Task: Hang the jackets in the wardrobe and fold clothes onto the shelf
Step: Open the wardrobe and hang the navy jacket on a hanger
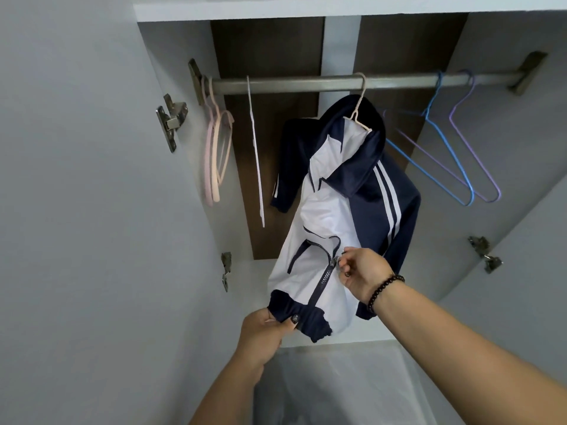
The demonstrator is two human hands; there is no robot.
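In the open white wardrobe (92, 179), the navy-and-white zip-up jacket (328, 210) hangs from the metal rail (291, 84) while the left hand (264, 332) grips its hem and the right hand (362, 274) pinches the zip pull (335, 260), apparently zipping, which next calls for a taut upward pull.

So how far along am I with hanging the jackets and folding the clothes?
One navy and white jacket already hangs on a hanger from the rail. In hand: your right hand pinches the zipper pull while your left hand holds the hem, zipper partly closed. Left: the blue hanger, purple hanger and pink hangers are bare, and no folded clothes show.
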